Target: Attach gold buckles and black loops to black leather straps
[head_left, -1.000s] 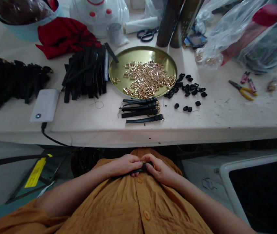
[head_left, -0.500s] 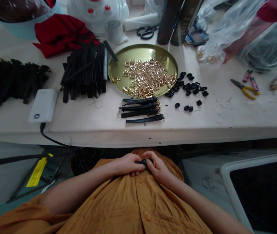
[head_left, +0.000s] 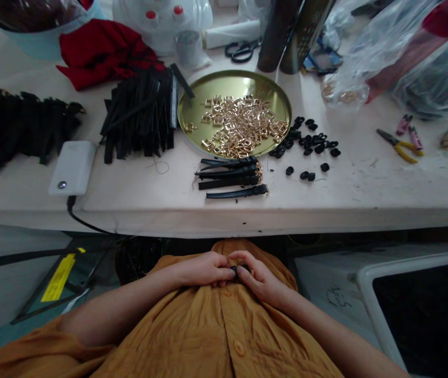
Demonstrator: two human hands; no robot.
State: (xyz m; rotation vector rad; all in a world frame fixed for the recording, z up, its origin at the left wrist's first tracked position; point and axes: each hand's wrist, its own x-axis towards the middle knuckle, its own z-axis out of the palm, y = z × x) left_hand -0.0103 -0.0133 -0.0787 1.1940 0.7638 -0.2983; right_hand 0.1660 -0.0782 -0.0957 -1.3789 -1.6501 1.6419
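Low in front of my body, my left hand [head_left: 212,269] and my right hand [head_left: 256,276] meet around a small black strap [head_left: 234,269]. Both are closed on it in a pinch, and most of the strap is hidden by the fingers. A glint of gold shows at my right fingers. On the table ahead lie several finished-looking black straps with gold buckles [head_left: 231,181]. Behind them a round gold tray [head_left: 192,94] holds a heap of gold buckles [head_left: 243,126]. Small black loops [head_left: 314,142] are scattered to the tray's right.
Black strips [head_left: 141,115] are piled left of the tray, near a white power bank [head_left: 73,168] with a cable. Yellow-handled pliers [head_left: 399,145] lie at right, scissors [head_left: 241,51] at the back. A white-rimmed bin [head_left: 373,294] stands at lower right, below the table edge [head_left: 326,218].
The hands stay together, with the fingertips drawn slightly closer and less of the strap showing. The table's contents appear shifted slightly right in the picture, as the camera moved.
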